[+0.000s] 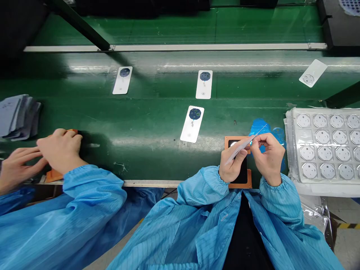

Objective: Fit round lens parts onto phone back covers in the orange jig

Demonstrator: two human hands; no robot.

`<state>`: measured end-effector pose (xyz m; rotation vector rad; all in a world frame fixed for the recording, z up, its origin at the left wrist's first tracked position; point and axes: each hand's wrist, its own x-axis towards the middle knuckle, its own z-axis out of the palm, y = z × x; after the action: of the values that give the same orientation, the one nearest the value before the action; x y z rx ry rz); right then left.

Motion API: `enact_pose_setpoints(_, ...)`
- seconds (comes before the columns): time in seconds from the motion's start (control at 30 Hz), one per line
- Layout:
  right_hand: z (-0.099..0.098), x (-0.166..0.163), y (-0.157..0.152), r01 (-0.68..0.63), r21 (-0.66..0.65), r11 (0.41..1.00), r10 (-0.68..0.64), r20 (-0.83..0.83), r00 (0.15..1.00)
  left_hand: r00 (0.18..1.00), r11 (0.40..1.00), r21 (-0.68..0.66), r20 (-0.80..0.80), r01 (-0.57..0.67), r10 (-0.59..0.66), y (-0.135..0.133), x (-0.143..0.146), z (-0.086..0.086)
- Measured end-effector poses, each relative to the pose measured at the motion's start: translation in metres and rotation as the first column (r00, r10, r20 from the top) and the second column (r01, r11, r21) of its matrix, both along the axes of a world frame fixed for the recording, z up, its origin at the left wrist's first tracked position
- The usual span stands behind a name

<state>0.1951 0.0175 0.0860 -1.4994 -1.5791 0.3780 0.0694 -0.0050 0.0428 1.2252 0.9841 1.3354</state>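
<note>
My left hand (pixel 230 170) grips a thin white phone back cover (pixel 239 150), which is tilted up and seen nearly edge-on. At the cover's upper end, the fingers of my right hand (pixel 268 155) are pinched together. A thin pale strip (pixel 261 128) sticks out past those fingertips; what exactly they pinch is too small to make out. Under my left hand lies an orange fixture (pixel 248 184) with a black glossy inset (pixel 241 176). Crumpled blue film (pixel 258 125) rests on the green belt just behind my right hand.
Several white back covers (pixel 192 129) with dark round camera areas lie across the green belt (pixel 146 142). A clear tray (pixel 317 182) of round silver parts stands at right. Stacked grey sheets (pixel 17 116) sit at far left, near a co-worker's hands (pixel 60 148) on another orange fixture (pixel 53 175).
</note>
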Motion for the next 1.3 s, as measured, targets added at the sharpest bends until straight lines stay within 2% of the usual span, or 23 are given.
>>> enact_pose_setpoints(0.1,-0.003,-0.009,0.000,0.073,0.047,0.996,-0.074,0.038,0.997,0.999,0.997,-0.063,0.016,-0.038,0.039,-0.003,0.001,-0.004)
enact_pose_setpoints(0.17,-0.007,-0.009,0.006,0.071,0.060,0.996,-0.074,0.060,0.995,0.997,0.990,-0.126,0.034,-0.068,0.073,0.000,0.001,-0.005)
enact_pose_setpoints(0.23,-0.013,0.003,0.015,0.012,-0.015,1.000,-0.012,0.021,1.000,0.986,0.963,-0.251,0.104,-0.097,0.127,0.009,-0.001,-0.005)
enact_pose_setpoints(0.3,-0.022,0.027,0.026,0.014,-0.139,0.990,-0.019,-0.039,0.999,0.949,0.910,-0.403,0.237,-0.099,0.208,0.023,-0.010,-0.003)
enact_pose_setpoints(0.37,-0.031,0.058,0.034,0.113,-0.249,0.962,-0.126,-0.033,0.992,0.887,0.853,-0.515,0.354,-0.081,0.298,0.036,-0.022,0.000)
enact_pose_setpoints(0.43,-0.038,0.082,0.036,0.215,-0.309,0.926,-0.222,0.013,0.975,0.850,0.825,-0.562,0.403,-0.062,0.339,0.044,-0.035,0.001)
enact_pose_setpoints(0.53,-0.039,0.095,0.029,0.207,-0.353,0.912,-0.243,-0.061,0.968,0.846,0.826,-0.562,0.417,-0.047,0.332,0.045,-0.044,0.000)
enact_pose_setpoints(0.67,-0.025,0.077,0.016,0.082,-0.337,0.938,-0.170,-0.240,0.956,0.864,0.854,-0.519,0.408,-0.046,0.295,0.036,-0.038,-0.001)
enact_pose_setpoints(0.8,-0.009,0.065,0.013,0.031,-0.292,0.956,-0.122,-0.300,0.946,0.877,0.877,-0.478,0.403,-0.043,0.262,0.032,-0.030,0.002)
enact_pose_setpoints(0.93,-0.001,0.065,0.009,-0.015,-0.290,0.957,-0.092,-0.350,0.932,0.886,0.883,-0.465,0.384,-0.055,0.258,0.029,-0.025,0.004)
enact_pose_setpoints(1.07,0.003,0.067,0.003,-0.160,-0.268,0.950,0.027,-0.442,0.897,0.889,0.886,-0.460,0.378,-0.063,0.260,0.026,-0.020,0.004)
enact_pose_setpoints(1.13,0.002,0.067,0.003,-0.263,-0.247,0.933,0.108,-0.505,0.856,0.883,0.875,-0.483,0.400,-0.024,0.245,0.025,-0.018,0.003)
enact_pose_setpoints(1.2,0.000,0.067,0.006,-0.310,-0.263,0.914,0.128,-0.537,0.834,0.870,0.858,-0.513,0.438,0.038,0.224,0.025,-0.016,0.001)
enact_pose_setpoints(1.3,-0.006,0.065,0.013,-0.240,-0.373,0.896,0.036,-0.479,0.877,0.840,0.828,-0.550,0.497,0.111,0.217,0.025,-0.014,0.000)
